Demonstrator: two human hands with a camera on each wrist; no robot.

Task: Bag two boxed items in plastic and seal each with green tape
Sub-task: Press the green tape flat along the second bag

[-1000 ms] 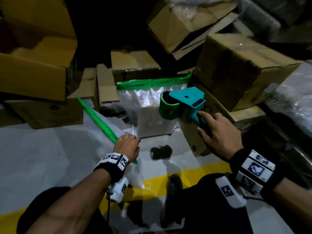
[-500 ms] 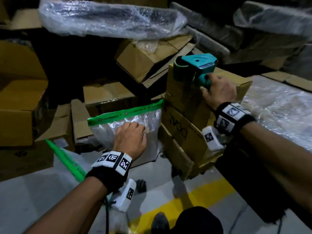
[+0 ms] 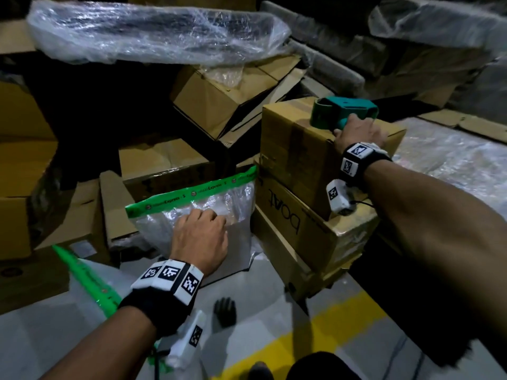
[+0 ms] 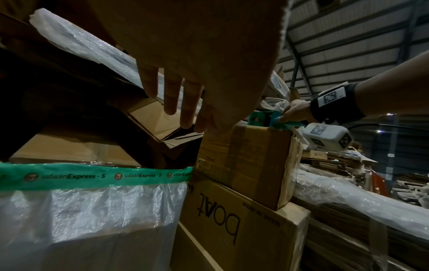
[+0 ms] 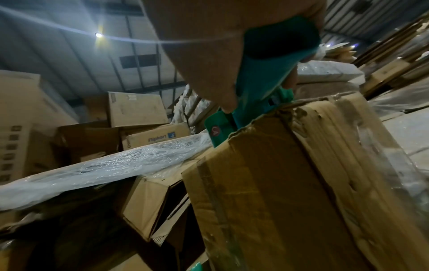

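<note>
1. Nearest the person, the left hand [image 3: 201,239] lies on the front of the bagged box [image 3: 219,250], which stands on the floor against a stack of cartons. The head view shows its fingers [image 4: 171,91] bent at the knuckles, the wrist view shows them straight and hanging above the taped top; I judge them apart and pressing the plastic, not clamped on it.
2. The relation that matters: the bag's taped edge lies just beyond and above those fingers, its long axis running left to right and rising toward the right. The left hand is much the nearer to it; a lift would likely mean curling over that edge.
3. The green tape [image 4: 92,177] along the bag's mouth reads "udaanExpress - S", repeated, with a round logo before each.
4. A second green strip [image 3: 85,275] lies on the floor to the left, on clear plastic.
5. Right of the bag, the lower carton [image 4: 232,225] reads "boAt", upside down.
6. Farther and higher, the right hand [image 3: 359,135] has its fingers wrapped round the handle of the teal tape dispenser [image 3: 344,112], which sits on the upper carton [image 3: 296,149].
7. Farthest, a carton [image 5: 160,136] reads "Flipkart".
</note>
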